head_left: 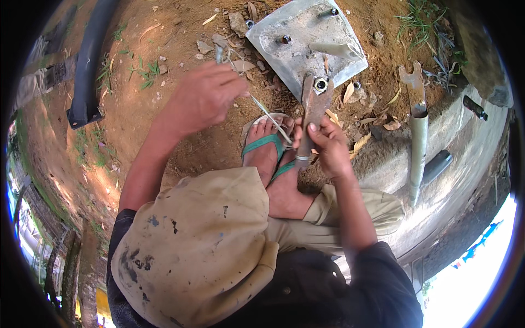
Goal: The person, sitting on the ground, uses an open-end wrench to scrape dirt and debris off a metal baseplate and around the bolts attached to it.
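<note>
My left hand (206, 98) is closed in a pinch on a thin pale strip of cord (269, 116). The strip runs taut down to the handle of a rusty flat open-end wrench (315, 112), and a pale band circles that handle's lower end. My right hand (330, 146) grips the wrench by its shank, thumb on top. The wrench's jaws sit about a nut (320, 85) at the near corner of a grey metal base plate (358, 66). More bolts (284, 39) and a short upright fin stand on the plate, which carries cement-like residue.
Right of the plate, a second rusty open-end wrench with a pipe handle (418, 150) leans on a concrete edge (383, 164), near a dark tube (437, 167). A black post (90, 60) stands at left. Stones and dry leaves litter the soil. My sandalled feet (262, 143) are below the plate.
</note>
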Available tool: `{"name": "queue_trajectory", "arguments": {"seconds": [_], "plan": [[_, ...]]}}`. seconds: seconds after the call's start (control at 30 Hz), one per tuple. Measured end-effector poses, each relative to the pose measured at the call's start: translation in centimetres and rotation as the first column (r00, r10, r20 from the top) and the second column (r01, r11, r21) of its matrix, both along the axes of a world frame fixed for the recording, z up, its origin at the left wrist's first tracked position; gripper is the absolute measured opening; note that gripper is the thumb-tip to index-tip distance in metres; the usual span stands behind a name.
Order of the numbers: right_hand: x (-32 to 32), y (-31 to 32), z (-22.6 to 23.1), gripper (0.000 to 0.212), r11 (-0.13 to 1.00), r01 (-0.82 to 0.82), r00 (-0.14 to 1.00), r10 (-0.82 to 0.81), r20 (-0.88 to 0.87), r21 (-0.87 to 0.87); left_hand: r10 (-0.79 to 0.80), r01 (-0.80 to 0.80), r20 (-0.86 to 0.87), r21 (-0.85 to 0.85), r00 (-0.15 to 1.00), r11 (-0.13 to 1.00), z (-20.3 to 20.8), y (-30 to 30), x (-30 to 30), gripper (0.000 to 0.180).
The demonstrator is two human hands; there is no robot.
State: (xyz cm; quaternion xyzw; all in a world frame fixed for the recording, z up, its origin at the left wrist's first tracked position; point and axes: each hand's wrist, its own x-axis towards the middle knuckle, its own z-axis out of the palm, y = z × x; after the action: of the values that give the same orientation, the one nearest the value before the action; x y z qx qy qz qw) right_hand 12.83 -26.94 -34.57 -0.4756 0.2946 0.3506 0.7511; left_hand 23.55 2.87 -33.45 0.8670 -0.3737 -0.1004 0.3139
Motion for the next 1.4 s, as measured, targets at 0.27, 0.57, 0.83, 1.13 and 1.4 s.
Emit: {"name": "queue_trajectory", "arguments": {"seconds": [0.27,0.57,0.83,1.13,1.4], "plan": [[1.0,-5.7,4.9,0.024,0.847,-0.362,0.924,0.382,-0.028,-0.39,-0.132,0.107,-0.196,-0.133,0.972,0.985,-2.2,-6.1,-6.3,0.019],[-2.5,8.9,0.7,0.024,0.867,0.483,0.872,-0.463,-0.156,0.124,0.098,-0.098,-0.093,0.001,0.991,0.995,-0.2,-1.9,-0.8,0.017],[-1.2,10.6,0.9,0.024,0.786,0.605,0.795,-0.589,-0.147,0.124,0.176,-0.177,-0.061,-0.023,0.983,0.984,-0.2,-1.0,-0.3,0.016],[-4.9,1.5,2.2,0.02,0.904,0.422,0.899,-0.427,-0.099,-0.072,0.058,-0.06,-0.087,-0.025,0.995,0.998,-1.3,-1.1,-2.6,0.019],[-4.3,2.6,3.7,0.019,0.973,0.211,0.975,-0.217,-0.053,-0.095,0.035,-0.043,-0.094,-0.084,0.995,0.996,-1.3,-3.4,-3.0,0.014]]}}
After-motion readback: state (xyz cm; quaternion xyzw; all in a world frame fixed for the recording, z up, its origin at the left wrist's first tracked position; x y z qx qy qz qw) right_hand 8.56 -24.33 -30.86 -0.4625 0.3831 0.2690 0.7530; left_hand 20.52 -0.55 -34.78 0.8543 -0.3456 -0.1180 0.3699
